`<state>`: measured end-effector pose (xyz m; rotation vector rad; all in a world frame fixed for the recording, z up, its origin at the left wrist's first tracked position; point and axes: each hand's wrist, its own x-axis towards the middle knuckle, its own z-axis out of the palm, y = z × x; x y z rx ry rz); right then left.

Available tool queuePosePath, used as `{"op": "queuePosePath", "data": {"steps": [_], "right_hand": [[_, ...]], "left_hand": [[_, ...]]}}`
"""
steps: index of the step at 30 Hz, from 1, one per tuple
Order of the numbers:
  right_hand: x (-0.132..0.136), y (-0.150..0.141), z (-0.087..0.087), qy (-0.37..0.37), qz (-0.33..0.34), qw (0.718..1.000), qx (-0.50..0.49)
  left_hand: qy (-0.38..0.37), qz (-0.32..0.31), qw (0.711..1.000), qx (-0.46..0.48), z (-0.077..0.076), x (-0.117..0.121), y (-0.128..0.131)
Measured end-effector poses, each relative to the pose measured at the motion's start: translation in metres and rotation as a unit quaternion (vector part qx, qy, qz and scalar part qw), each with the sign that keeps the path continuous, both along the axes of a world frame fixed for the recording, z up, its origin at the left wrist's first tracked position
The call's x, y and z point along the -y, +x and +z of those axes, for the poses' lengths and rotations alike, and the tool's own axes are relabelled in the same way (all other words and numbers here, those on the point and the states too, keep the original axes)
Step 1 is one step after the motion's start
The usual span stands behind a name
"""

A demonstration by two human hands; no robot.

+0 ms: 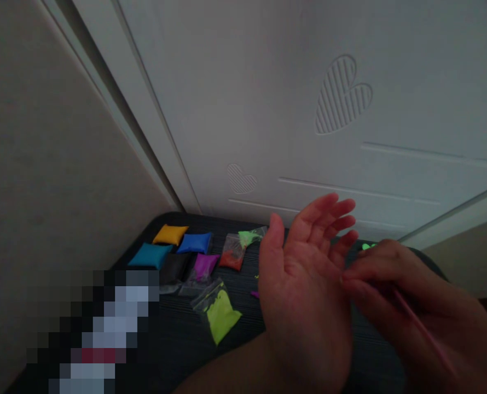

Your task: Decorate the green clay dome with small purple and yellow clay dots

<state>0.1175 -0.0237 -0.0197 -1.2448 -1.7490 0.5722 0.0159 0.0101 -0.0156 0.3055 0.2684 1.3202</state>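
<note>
My left hand (305, 290) is held palm up above the dark table, its fingers apart and slightly curled. My right hand (424, 306) pinches a thin pink stick (422, 325), seemingly a clay modelling tool, whose shaft slants back toward the lower right. Thumb and fingertips of the right hand meet the outer edge of the left palm; the tip of the stick and anything at it are hidden there. Left of my left hand lies an opened clear bag with yellow-green clay (222, 317). A small purple piece (255, 294) shows beside the left palm.
Several small clay packets lie at the back left, among them yellow (170, 235), blue (195, 243), teal (150, 255), black (174, 268), purple (206, 266) and orange-red (231, 259). Bright green pieces (369, 247) sit behind my right hand. A white panel (243, 109) rises behind the table (169, 334).
</note>
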Motion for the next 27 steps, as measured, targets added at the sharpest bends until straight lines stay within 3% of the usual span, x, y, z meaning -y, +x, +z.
{"op": "queuePosePath", "data": {"steps": [2,5,8,11,15,21,27], "right_hand": [[-0.002,0.003,0.0,-0.027,0.005,0.996,-0.086],[-0.005,0.007,-0.002,-0.052,0.012,0.97,-0.236],[-0.005,0.01,-0.003,-0.059,0.005,0.938,-0.34],[-0.002,0.011,-0.002,-0.069,0.004,0.925,-0.374],[0.001,0.012,-0.001,-0.079,0.02,0.923,-0.377],[0.0,0.012,0.001,-0.089,0.033,0.918,-0.384],[-0.001,0.003,0.006,-0.093,0.024,0.914,-0.394]], "left_hand": [[0.034,0.021,0.997,-0.06,-0.002,-0.001,-0.002],[0.153,0.002,0.973,-0.175,-0.007,-0.004,-0.008],[0.295,0.002,0.913,-0.281,-0.006,-0.007,-0.018],[0.378,0.045,0.843,-0.38,0.0,-0.008,-0.025],[0.43,0.082,0.789,-0.431,0.003,-0.009,-0.027],[0.469,0.14,0.755,-0.435,-0.002,-0.008,-0.028],[0.506,0.154,0.72,-0.45,0.002,-0.01,-0.031]]}}
